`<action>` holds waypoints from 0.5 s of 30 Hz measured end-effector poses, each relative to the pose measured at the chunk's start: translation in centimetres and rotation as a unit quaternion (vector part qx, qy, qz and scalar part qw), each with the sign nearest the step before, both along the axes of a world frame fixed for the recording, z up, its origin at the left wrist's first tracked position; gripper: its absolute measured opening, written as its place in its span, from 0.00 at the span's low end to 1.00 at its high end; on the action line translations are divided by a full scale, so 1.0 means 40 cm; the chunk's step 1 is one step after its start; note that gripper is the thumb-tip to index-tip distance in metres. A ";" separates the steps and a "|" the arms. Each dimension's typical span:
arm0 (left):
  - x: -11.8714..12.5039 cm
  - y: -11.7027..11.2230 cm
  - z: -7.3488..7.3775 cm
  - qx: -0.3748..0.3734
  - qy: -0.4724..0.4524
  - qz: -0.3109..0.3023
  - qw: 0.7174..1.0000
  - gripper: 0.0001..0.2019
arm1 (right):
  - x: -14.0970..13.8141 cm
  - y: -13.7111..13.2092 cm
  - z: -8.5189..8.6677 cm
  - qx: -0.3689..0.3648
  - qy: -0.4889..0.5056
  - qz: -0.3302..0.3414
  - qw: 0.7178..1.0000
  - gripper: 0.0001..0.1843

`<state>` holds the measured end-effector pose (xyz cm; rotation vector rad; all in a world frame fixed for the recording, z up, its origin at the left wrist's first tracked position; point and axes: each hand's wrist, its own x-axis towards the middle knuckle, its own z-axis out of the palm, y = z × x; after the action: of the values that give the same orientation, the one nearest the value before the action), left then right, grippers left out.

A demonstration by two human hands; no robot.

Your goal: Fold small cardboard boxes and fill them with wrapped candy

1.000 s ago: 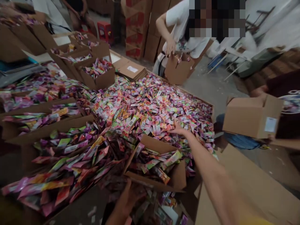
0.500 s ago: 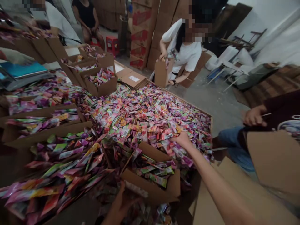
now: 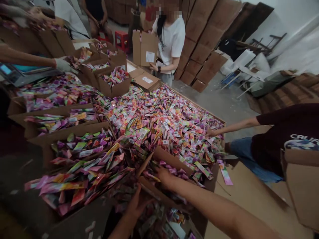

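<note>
The box (image 3: pixel 174 159) sits dead ahead and low, flaps open, plain brown cardboard gone a bit floppy. The sachets (image 3: pixel 175 171) in it are long, glossy, slippery strips lying every which way. My right hand (image 3: pixel 163 176) is down among them, so it's the nearer one, but I can't tell if it's gripping any. My left hand (image 3: pixel 136 205) is clamped on the box's near wall. Beyond is the big loose pile (image 3: pixel 161 122), with a co-worker's hand (image 3: pixel 210 132) reaching in from the right.
</note>
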<state>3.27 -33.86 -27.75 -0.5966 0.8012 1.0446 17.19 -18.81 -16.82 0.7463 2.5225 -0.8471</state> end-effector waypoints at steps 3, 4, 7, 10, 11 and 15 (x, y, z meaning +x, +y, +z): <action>-0.018 -0.031 -0.032 0.002 0.002 0.007 1.000 0.19 | -0.058 -0.021 -0.067 -0.028 -0.036 -0.009 0.999 0.25; -0.024 -0.037 -0.033 0.006 0.001 0.011 1.000 0.18 | -0.067 -0.027 -0.054 -0.025 -0.035 -0.006 0.999 0.27; -0.039 -0.042 -0.002 0.026 -0.004 0.006 1.000 0.21 | -0.063 -0.019 0.068 -0.029 -0.049 0.041 0.998 0.29; -0.057 -0.035 0.055 0.077 -0.019 -0.034 0.996 0.28 | -0.024 0.065 0.213 -0.099 0.012 -0.006 0.995 0.23; -0.063 -0.033 0.073 0.093 -0.026 -0.045 0.994 0.30 | -0.011 0.109 0.243 -0.126 0.051 -0.075 0.988 0.20; -0.071 -0.031 0.119 0.101 -0.018 -0.047 0.994 0.31 | -0.022 0.291 0.194 -0.025 0.067 -0.409 0.910 0.39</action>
<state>0.42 -35.11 -23.00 -0.4004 0.6768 1.0114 16.33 -7.18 -9.07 1.8380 2.2462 -1.2323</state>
